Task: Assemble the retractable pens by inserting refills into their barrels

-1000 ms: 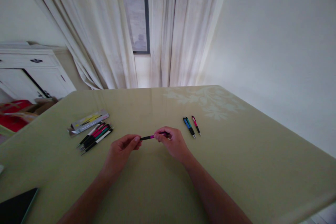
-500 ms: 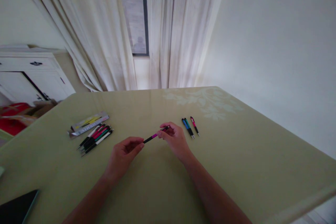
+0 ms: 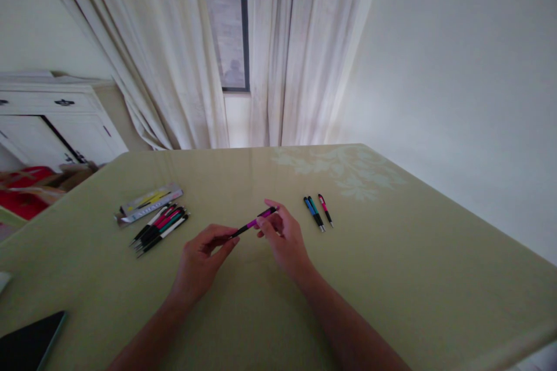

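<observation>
A purple and black pen (image 3: 251, 224) is held at a slant between my two hands above the table. My left hand (image 3: 201, 259) is closed in a pinch on its black lower end, and the tip is hidden by the fingers. Near the other end, my right hand (image 3: 289, 242) has its thumb and a finger on the purple barrel, with the index finger raised behind the black top. Right of that hand lie two blue and teal pens (image 3: 314, 213) side by side and a pink pen (image 3: 325, 208). A pile of several pens (image 3: 161, 229) lies to the left.
Behind the pile is a flattened clear and yellow package (image 3: 150, 204). A dark flat device (image 3: 32, 339) rests at the table's near left edge. The table (image 3: 391, 266) meets a white wall (image 3: 470, 98) on the right and curtains (image 3: 161, 58) at the back.
My right index finger has lifted off the pen's top and stretched out, uncovering more of the purple barrel. The pen has tilted slightly; the left hand keeps its pinch.
</observation>
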A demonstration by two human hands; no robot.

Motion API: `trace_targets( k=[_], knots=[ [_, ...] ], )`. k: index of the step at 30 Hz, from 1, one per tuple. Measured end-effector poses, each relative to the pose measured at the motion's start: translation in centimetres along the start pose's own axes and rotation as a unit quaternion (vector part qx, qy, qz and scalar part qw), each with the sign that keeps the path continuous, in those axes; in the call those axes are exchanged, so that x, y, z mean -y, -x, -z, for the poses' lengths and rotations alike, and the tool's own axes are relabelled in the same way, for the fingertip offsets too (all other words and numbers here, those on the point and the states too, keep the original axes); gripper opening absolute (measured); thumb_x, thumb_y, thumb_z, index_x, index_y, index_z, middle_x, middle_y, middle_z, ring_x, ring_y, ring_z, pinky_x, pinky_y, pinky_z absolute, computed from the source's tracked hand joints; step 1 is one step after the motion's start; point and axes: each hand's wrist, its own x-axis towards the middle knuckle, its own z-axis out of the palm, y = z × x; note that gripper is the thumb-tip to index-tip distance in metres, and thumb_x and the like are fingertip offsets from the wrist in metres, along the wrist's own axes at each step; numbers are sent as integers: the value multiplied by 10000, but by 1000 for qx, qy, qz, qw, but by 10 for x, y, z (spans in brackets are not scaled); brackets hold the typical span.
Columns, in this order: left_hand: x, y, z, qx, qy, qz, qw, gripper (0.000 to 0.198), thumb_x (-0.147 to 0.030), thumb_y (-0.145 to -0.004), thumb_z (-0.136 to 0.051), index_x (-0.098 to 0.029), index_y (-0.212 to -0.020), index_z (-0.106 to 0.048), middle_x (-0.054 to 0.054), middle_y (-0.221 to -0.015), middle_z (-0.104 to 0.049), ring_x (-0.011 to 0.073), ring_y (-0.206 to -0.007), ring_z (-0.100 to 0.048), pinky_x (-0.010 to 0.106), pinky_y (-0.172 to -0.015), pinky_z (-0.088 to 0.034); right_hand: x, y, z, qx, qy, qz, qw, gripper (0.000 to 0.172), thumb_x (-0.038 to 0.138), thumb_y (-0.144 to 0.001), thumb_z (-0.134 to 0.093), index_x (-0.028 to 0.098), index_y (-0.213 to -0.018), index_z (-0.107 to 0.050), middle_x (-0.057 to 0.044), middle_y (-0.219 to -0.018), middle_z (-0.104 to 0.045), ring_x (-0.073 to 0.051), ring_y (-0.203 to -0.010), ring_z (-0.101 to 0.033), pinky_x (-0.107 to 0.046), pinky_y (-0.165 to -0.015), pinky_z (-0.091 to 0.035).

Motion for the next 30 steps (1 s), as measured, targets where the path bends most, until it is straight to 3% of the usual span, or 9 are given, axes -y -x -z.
trace_targets(
  k=[3, 10, 16, 21, 23, 25, 27, 28, 30],
  knots=[
    [1, -2, 1, -7, -8, -15, 1000, 168, -360, -812, -803, -225, -911, -810, 47, -871, -758, 201, -817, -730, 331, -822, -644, -4, -6, 8, -35, 20, -10, 999, 533, 484, -921, -683, 157, -1338, -618, -71, -848, -760, -207, -723, -741, -321, -678, -569],
    [3, 0, -1, -7, -13, -25, 1000, 140, -347, -813, -808, -240, -901, -827, 48, -867, -756, 193, -801, -726, 301, -785, -641, -9, -7, 7, 16, -9, 0, 1000, 492, 489, -976, -592, 142, -1324, -610, -127, -997, -791, -207, -805, -744, -303, -661, -544],
    [4, 2, -1, 6, -33, -31, 999, 147, -350, -841, -785, -246, -937, -824, 51, -902, -763, 201, -835, -729, 310, -808, -633, -7, -5, 6, -13, 14, -3, 1000, 502, 493, -982, -581, 164, -1361, -589, -96, -940, -772, -191, -742, -729, -290, -628, -524],
    [0, 1, -2, 36, -62, -45, 996, 176, -371, -893, -732, -248, -992, -809, 55, -924, -758, 207, -856, -733, 327, -828, -625, -6, -7, 3, 42, -76, -43, 995, 596, 481, -888, -708, 205, -1382, -523, -77, -940, -784, -206, -768, -739, -305, -657, -533],
    [-7, 3, -7, 57, -109, -56, 991, 240, -391, -912, -705, -256, -1092, -788, 67, -1014, -758, 222, -892, -736, 364, -858, -623, -10, -12, 6, 33, -98, -51, 993, 596, 487, -881, -712, 193, -1360, -514, -79, -904, -785, -211, -746, -731, -313, -660, -533],
    [-16, 11, -13, 56, -171, -61, 982, 378, -403, -918, -687, -273, -1272, -720, 91, -1183, -732, 261, -979, -736, 428, -902, -617, -14, -19, 15, -9, -31, -40, 999, 506, 503, -937, -624, 167, -1308, -549, -78, -846, -770, -206, -692, -706, -316, -646, -526],
    [-26, 31, -20, 36, -226, -64, 971, 533, -393, -929, -658, -313, -1452, -588, 108, -1368, -664, 319, -1143, -701, 505, -974, -590, -19, -25, 30, -61, 160, -17, 985, 382, 458, -1012, -492, 155, -1202, -626, -68, -780, -737, -205, -663, -680, -315, -630, -510],
    [-30, 46, -21, 50, -245, -79, 965, 595, -386, -929, -657, -341, -1508, -524, 102, -1444, -626, 342, -1257, -645, 531, -1038, -554, -21, -27, 39, -69, 295, -2, 953, 340, 416, -1029, -458, 175, -1166, -655, -59, -777, -726, -207, -699, -687, -320, -673, -518],
    [-35, 84, -21, 137, -247, -131, 950, 694, -427, -882, -725, -407, -1531, -480, 64, -1517, -581, 341, -1343, -584, 479, -1062, -552, -24, -30, 57, -80, 380, -4, 921, 244, 321, -986, -533, 178, -1098, -697, -91, -841, -731, -249, -807, -695, -369, -775, -514]
  ],
)
